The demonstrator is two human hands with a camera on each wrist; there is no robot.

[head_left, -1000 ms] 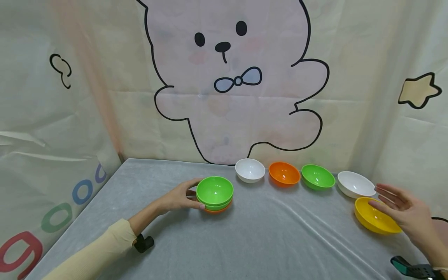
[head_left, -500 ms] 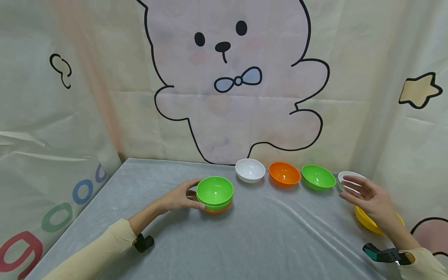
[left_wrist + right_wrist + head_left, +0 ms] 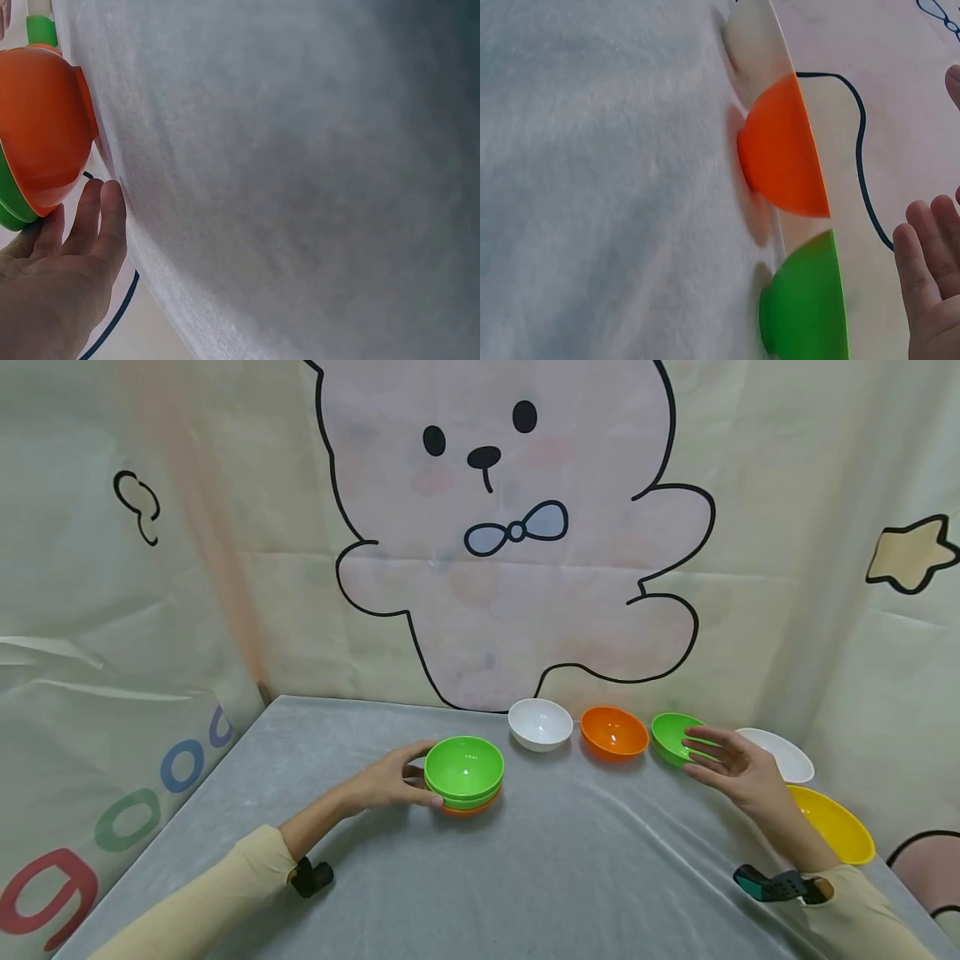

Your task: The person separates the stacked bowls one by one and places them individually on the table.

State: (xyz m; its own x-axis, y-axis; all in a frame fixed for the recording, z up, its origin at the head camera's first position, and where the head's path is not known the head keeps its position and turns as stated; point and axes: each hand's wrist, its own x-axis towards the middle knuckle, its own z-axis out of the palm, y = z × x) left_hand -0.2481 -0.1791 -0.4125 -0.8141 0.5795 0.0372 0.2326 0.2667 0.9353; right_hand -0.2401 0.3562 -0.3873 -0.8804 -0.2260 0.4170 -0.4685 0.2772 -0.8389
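Note:
On the left side of the table, my left hand (image 3: 390, 781) holds a stack of bowls at its side, the thumb in front and the fingers behind. Green bowls (image 3: 463, 768) make up the top of the stack. Under them is an orange bowl (image 3: 45, 120), seen from the side in the left wrist view. My right hand (image 3: 738, 774), fingers loosely spread and holding nothing, hovers by a single green bowl (image 3: 669, 735) and overlaps its right part. In the right wrist view those fingers (image 3: 915, 274) stand apart from the green bowl (image 3: 808, 300).
Left of the single green bowl along the back edge are an orange bowl (image 3: 615, 734) and a white bowl (image 3: 540, 725). To its right stand another white bowl (image 3: 783, 755) and a yellow bowl (image 3: 840, 827), partly behind the right arm. Grey cloth (image 3: 525, 877) covers the table.
My right hand has moved left, from the yellow bowl past the right-hand white bowl to the single green bowl. The left hand stays on the stack. The head view has shifted slightly.

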